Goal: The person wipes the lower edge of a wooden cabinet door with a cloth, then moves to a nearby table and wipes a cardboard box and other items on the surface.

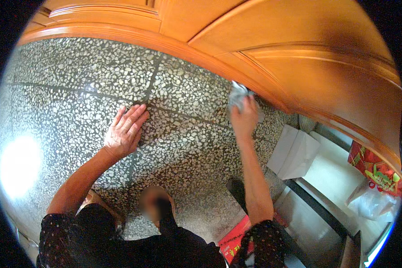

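My left hand rests palm down on the speckled terrazzo floor, its fingers extended and holding nothing. Farther forward and to the right, my right hand grips a crumpled grey-white cloth or plastic wad. The wad sits on the floor by the bottom moulding of an orange-brown wooden panel. My right fingers partly cover it, so its exact material is unclear.
A white box stands at the right, near the panel's foot. Beyond it are a red printed package and a clear plastic bag on a pale surface. A red box bearing writing lies near my right elbow.
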A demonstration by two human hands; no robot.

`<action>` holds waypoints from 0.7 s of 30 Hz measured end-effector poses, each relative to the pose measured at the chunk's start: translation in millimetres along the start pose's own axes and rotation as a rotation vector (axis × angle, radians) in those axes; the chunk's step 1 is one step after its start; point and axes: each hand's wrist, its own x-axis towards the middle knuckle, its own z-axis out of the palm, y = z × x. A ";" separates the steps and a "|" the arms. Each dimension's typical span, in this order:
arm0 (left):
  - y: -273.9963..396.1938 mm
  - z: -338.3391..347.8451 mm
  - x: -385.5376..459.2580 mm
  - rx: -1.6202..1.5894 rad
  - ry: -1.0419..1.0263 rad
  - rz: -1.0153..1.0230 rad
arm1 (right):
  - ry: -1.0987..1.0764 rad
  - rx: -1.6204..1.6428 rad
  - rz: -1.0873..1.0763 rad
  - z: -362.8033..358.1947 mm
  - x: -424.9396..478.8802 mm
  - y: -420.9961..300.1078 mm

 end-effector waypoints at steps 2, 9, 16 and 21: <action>-2.4 1.0 -2.3 -0.004 -0.005 -0.018 | 0.078 0.114 -0.115 9.7 12.3 -50.9; 2.4 4.7 6.0 0.070 0.018 -0.047 | 0.163 0.355 -0.391 31.6 58.1 -234.8; 11.7 -0.4 1.2 0.073 0.007 -0.106 | 0.111 0.209 -0.467 14.3 51.5 -131.2; 13.9 -0.7 -5.2 0.061 -0.015 -0.116 | 0.109 0.201 -0.103 -15.1 10.5 27.1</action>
